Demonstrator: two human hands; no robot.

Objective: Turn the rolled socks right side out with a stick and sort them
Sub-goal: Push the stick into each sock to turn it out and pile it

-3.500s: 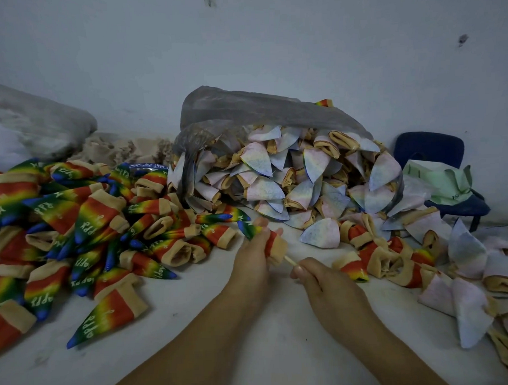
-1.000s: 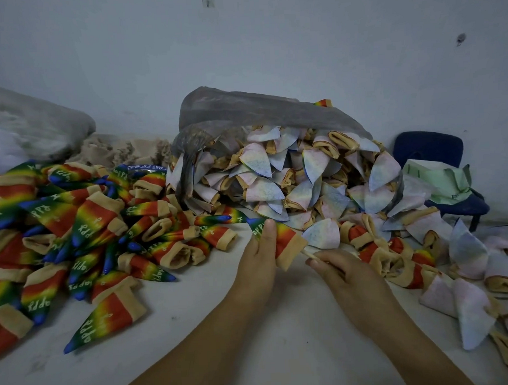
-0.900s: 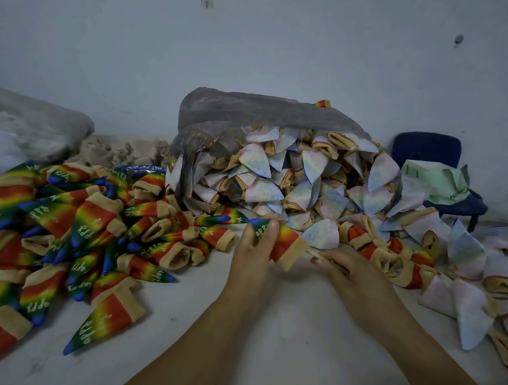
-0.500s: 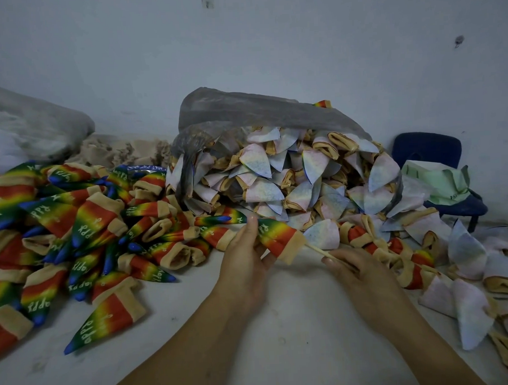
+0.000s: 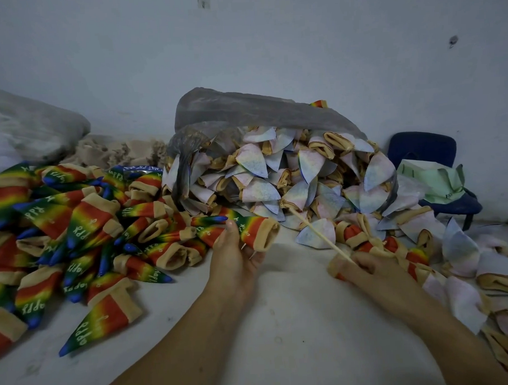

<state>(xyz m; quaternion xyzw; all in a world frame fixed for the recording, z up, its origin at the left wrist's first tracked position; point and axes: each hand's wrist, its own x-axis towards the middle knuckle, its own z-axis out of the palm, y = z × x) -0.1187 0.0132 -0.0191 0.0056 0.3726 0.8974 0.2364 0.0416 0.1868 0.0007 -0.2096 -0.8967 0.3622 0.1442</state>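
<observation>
My left hand (image 5: 235, 257) holds a rainbow sock (image 5: 256, 228), right side out, its tan cuff pointing right, just beside the pile of rainbow socks (image 5: 74, 229). My right hand (image 5: 364, 269) grips the lower end of a thin wooden stick (image 5: 318, 236), which slants up and left, free of the sock. Under its fingers lies a rolled sock (image 5: 336, 268) with a tan and red edge. Pale inside-out socks (image 5: 290, 179) spill from a grey plastic bag (image 5: 243, 111) at the centre back.
More rolled and pale socks (image 5: 468, 258) lie scattered at the right. A blue chair (image 5: 426, 155) with a green cloth (image 5: 432, 178) stands at the back right. A grey sack (image 5: 31, 129) and beige material lie at the back left. I see bare white floor (image 5: 281, 322) between my forearms.
The stick has come out of the rainbow sock. My left hand carried the turned sock left toward the rainbow pile, while my right hand drew the stick right and down onto a rolled sock.
</observation>
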